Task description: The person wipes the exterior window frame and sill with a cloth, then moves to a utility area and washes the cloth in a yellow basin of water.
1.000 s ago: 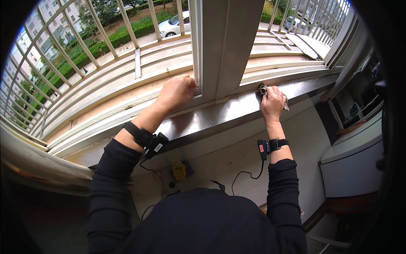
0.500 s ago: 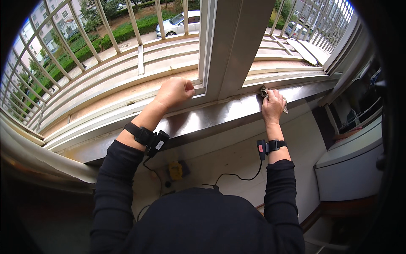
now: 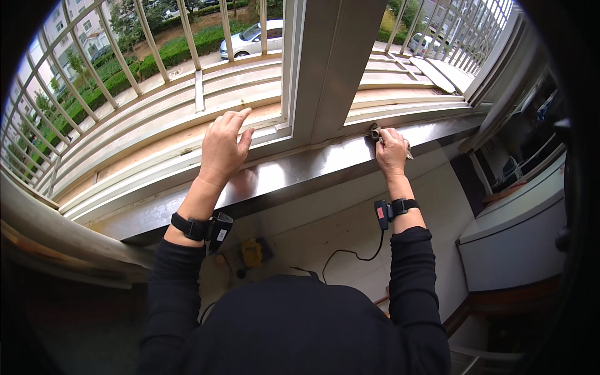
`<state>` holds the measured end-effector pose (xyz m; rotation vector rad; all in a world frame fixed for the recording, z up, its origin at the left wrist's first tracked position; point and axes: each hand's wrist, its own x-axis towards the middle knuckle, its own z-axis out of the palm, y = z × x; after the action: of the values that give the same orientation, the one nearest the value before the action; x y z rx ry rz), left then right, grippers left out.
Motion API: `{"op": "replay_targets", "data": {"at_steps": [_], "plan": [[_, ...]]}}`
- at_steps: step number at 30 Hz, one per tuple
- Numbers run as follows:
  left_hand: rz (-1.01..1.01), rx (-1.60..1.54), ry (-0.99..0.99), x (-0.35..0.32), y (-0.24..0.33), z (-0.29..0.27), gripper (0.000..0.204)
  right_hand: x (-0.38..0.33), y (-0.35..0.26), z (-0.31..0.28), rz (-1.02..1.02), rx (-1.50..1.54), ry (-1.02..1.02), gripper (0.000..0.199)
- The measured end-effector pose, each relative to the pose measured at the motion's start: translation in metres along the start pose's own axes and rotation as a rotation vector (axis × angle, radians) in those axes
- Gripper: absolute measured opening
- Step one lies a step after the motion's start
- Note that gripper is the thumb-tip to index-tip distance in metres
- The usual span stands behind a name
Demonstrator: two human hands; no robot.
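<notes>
One crumpled cloth (image 3: pixel 375 132), in the head view, is bunched in the right hand (image 3: pixel 392 152), whose curled fingers grip it on the shiny sill (image 3: pixel 312 164). The left hand (image 3: pixel 223 147) is empty, loosely open by the window frame (image 3: pixel 331 75); contact is unclear. The cloth looks light, soft and limp, best held gathered mid-bunch.

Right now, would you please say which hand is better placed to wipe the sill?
Probably the right hand: it holds a cloth at the sill, while the left hand looks empty.
</notes>
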<state>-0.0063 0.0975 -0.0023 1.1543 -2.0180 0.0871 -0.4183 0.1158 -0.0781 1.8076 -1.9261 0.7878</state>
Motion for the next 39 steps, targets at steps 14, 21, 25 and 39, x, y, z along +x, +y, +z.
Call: {"op": "replay_targets", "data": {"at_steps": [14, 21, 25, 39], "plan": [[-0.034, 0.267, 0.051, -0.071, -0.017, 0.025, 0.066, -0.045, -0.216, -0.003, -0.593, 0.634, -0.118, 0.006], [-0.082, 0.455, -0.016, -0.078, -0.023, 0.029, 0.071, -0.025, -0.053, -0.012, -0.453, 0.49, -0.114, 0.027], [-0.056, 0.551, -0.011, -0.079, -0.025, 0.031, 0.075, 0.005, 0.079, -0.011, -0.236, 0.35, -0.09, 0.031], [-0.155, 0.642, -0.123, -0.086, -0.019, 0.033, 0.074, 0.088, 0.401, 0.002, 0.426, -0.286, -0.078, 0.016]]}}
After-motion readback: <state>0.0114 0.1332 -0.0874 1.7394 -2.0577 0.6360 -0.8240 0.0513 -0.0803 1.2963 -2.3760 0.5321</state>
